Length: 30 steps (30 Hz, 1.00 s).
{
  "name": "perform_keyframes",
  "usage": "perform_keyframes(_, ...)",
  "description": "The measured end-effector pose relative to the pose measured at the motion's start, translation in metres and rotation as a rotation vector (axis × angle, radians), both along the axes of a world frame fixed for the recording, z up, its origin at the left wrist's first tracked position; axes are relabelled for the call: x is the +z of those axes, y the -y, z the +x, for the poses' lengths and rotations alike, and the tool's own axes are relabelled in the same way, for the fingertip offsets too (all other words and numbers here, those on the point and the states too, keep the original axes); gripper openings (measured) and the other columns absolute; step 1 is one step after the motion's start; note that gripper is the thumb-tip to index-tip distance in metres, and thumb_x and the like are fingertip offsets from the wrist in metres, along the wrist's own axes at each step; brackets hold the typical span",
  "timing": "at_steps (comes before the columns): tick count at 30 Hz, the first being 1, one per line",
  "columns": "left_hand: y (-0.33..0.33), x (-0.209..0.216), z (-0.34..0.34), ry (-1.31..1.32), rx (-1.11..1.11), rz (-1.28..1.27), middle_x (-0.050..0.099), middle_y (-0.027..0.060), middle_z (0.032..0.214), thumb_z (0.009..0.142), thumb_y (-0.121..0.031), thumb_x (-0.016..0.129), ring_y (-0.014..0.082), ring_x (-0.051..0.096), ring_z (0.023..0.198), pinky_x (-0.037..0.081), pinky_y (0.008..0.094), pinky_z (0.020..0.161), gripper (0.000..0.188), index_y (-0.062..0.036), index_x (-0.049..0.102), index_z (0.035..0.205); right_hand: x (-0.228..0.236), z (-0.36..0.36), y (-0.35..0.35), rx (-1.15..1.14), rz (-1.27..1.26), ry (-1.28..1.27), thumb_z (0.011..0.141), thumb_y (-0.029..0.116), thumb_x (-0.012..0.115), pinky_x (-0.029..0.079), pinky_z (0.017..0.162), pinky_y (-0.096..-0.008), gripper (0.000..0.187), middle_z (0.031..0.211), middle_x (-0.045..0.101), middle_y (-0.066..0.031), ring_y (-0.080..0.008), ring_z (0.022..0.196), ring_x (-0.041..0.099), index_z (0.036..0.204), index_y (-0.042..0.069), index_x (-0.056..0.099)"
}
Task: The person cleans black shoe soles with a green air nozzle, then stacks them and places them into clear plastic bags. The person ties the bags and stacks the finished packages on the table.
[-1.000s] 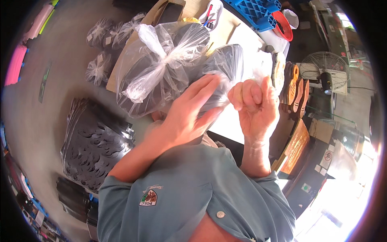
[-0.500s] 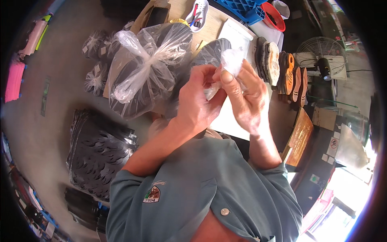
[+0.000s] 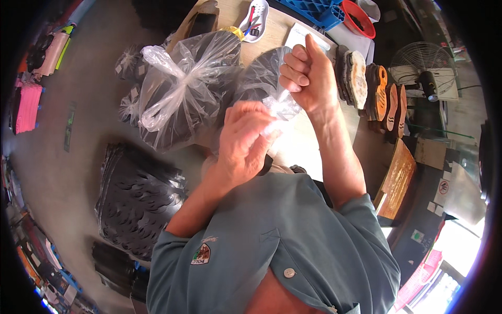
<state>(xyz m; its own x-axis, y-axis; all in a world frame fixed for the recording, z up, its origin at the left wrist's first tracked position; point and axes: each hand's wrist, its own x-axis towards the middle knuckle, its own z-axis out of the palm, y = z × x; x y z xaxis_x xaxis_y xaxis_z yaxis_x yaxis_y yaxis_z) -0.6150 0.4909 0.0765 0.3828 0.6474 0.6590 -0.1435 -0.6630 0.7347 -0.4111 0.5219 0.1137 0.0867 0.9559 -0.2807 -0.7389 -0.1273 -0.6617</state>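
Note:
A clear plastic bag (image 3: 264, 65) with dark contents lies on the table in front of me, its gathered neck bunched between my hands. My left hand (image 3: 243, 138) is closed, pinching a whitish end of the plastic on the near side. Higher up and to the right, my right hand (image 3: 314, 78) is curled with its thumb up; a strand of the plastic appears to run into its fingers. Left of these stands a larger clear bag (image 3: 191, 86), its neck tied and its contents dark.
A white shoe-shaped tray (image 3: 254, 23) with scissors sits at the table's far side, near a blue crate (image 3: 314, 13) and a red bowl (image 3: 358, 20). Insoles (image 3: 358, 78) stand at the right, before a fan (image 3: 426, 73). Black cut sheets (image 3: 138, 201) are stacked at lower left.
My hands have drawn apart: the right rose up and curled its fingers, the left came down and leftward. The bunched plastic neck is now pulled lower, between them.

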Motion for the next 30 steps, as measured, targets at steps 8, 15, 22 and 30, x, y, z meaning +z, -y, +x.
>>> perform_keyframes(8, 0.034, -0.011, -0.028, -0.283, -0.002, -0.046, 0.071, 0.0037, 0.090, 0.092, 0.002, 0.067, 0.0311, 0.063, 0.094, 0.048, 0.0411, 0.088, 0.007, -0.0043, 0.068, 0.095, -0.043, -0.017, -0.035, 0.005, -0.064, 0.989, 0.109, 0.055, 0.050, 0.032, 0.042, -0.0298, 0.061, 0.058, 0.038, 0.0027, -0.0096, 0.046, 0.035, 0.067, 0.012, 0.045)
perform_keyframes(15, 0.017, 0.007, -0.035, -0.177, -0.005, -0.176, 0.072, 0.0097, 0.093, 0.100, 0.004, 0.057, 0.0254, 0.066, 0.094, 0.054, 0.0353, 0.086, 0.012, 0.0022, 0.065, 0.092, -0.047, -0.010, -0.035, 0.034, -0.005, 0.922, 0.110, 0.047, 0.052, 0.032, 0.044, -0.0297, 0.057, 0.057, 0.038, 0.0031, -0.0094, 0.048, 0.036, 0.067, 0.011, 0.044)
perform_keyframes(22, -0.059, 0.026, 0.006, -0.007, 0.164, -0.286, 0.072, 0.0102, 0.114, 0.107, -0.006, 0.060, 0.0146, 0.068, 0.099, 0.053, 0.0278, 0.090, 0.017, 0.0027, 0.072, 0.117, 0.024, -0.002, 0.001, 0.630, 0.277, 1.272, 0.089, 0.020, 0.081, 0.053, 0.072, -0.0343, 0.024, 0.085, 0.069, -0.0051, -0.0173, 0.081, 0.068, 0.109, 0.008, 0.074)
perform_keyframes(30, -0.024, 0.007, -0.049, -0.243, 0.356, -0.131, 0.071, 0.0128, 0.114, 0.096, 0.002, 0.067, 0.0257, 0.068, 0.099, 0.053, 0.0344, 0.087, 0.017, 0.0003, 0.074, 0.111, -0.004, -0.023, 0.035, 0.259, 0.211, 1.102, 0.109, 0.034, 0.062, 0.051, 0.075, -0.0334, 0.036, 0.088, 0.065, -0.0065, -0.0190, 0.081, 0.066, 0.093, 0.002, 0.068)
